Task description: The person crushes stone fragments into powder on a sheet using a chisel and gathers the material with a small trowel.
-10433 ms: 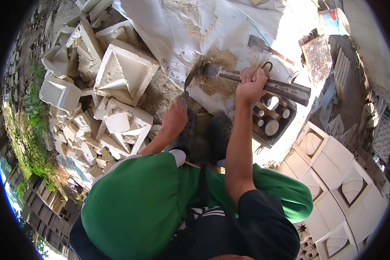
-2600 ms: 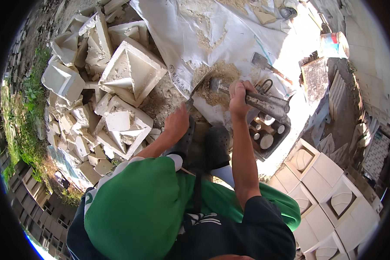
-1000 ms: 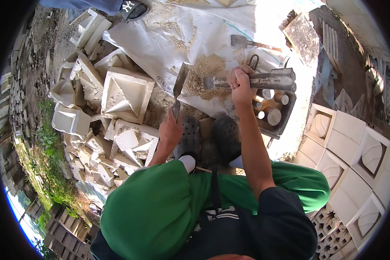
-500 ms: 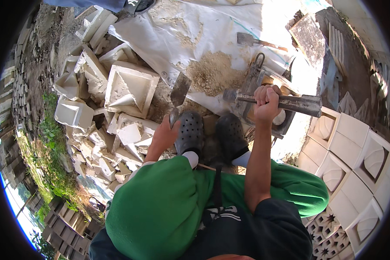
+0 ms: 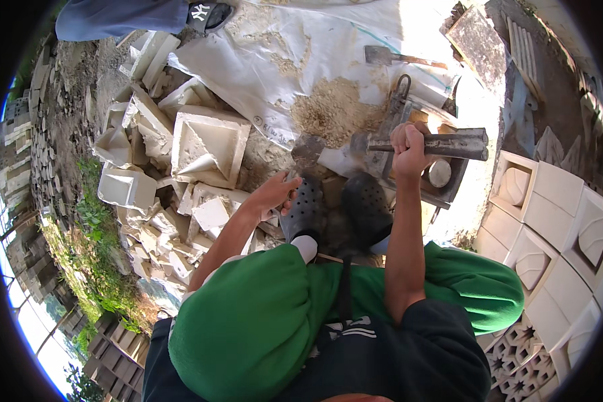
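Observation:
My left hand (image 5: 276, 194) is closed round the handle of a trowel, beside my left clog. The trowel's blade (image 5: 308, 151), smeared by motion, lies past the clog's toe, near the pile of pale powder (image 5: 333, 112). In my right fist (image 5: 409, 146) is a long dark metal tool (image 5: 452, 145), held level; its thick double bars stick out to the right, and a grey end points left. Beneath that fist is a dark metal frame (image 5: 417, 193), with a round pale piece (image 5: 439, 173) in it, partly covered by my hand and the tool.
Broken cream cast blocks (image 5: 211, 147) heap up at left. A white sheet (image 5: 261, 87) spreads ahead, bearing a flat wooden-handled tool (image 5: 405, 57). Finished patterned blocks (image 5: 549, 201) stand at right. Another person's leg (image 5: 120, 19) shows at top left. My clogs (image 5: 366, 204) are between my hands.
The trowel blade has swung right, toward the grey end of the metal tool. My right hand still grips that tool, tilted slightly differently. The other person's leg shows more.

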Available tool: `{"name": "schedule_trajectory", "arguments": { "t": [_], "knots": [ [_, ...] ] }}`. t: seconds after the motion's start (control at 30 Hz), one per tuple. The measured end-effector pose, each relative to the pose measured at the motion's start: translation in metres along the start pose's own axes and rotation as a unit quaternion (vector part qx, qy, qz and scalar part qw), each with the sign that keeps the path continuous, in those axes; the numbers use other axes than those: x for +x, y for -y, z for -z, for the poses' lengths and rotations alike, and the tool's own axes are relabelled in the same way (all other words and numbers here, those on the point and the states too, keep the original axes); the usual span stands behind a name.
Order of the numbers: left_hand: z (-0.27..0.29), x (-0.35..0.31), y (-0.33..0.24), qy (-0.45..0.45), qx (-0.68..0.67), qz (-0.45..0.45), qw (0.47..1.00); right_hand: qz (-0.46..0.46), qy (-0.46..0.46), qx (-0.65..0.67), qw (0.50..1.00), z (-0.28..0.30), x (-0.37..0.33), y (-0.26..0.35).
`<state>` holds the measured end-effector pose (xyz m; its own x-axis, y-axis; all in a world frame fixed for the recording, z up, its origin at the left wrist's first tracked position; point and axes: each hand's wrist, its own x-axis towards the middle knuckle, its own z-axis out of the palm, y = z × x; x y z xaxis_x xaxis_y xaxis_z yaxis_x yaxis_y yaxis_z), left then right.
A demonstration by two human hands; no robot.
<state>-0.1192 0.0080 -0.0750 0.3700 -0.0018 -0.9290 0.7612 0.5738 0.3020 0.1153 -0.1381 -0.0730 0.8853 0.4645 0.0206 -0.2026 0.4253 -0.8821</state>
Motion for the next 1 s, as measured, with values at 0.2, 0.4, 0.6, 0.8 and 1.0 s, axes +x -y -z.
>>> {"name": "schedule_trajectory", "arguments": {
  "t": [0.2,0.4,0.6,0.8,1.0],
  "knots": [
    [-0.018,0.036,-0.021,-0.023,-0.002,-0.032,0.999,-0.032,-0.03,-0.046,0.998,-0.006,0.0,0.001],
    [-0.007,0.015,-0.007,-0.067,0.104,-0.077,0.989,-0.007,0.013,-0.033,0.999,-0.023,0.003,0.017],
    [0.007,0.003,0.007,-0.266,0.426,-0.218,0.837,-0.039,-0.007,-0.049,0.998,-0.036,-0.002,-0.012],
    [0.004,0.021,-0.004,-0.328,0.421,-0.274,0.8,-0.036,-0.037,-0.063,0.997,-0.05,0.006,-0.021],
    [-0.004,0.06,0.021,-0.332,0.415,-0.277,0.801,-0.023,-0.038,-0.015,0.999,-0.069,0.01,-0.037]
  ]
}}
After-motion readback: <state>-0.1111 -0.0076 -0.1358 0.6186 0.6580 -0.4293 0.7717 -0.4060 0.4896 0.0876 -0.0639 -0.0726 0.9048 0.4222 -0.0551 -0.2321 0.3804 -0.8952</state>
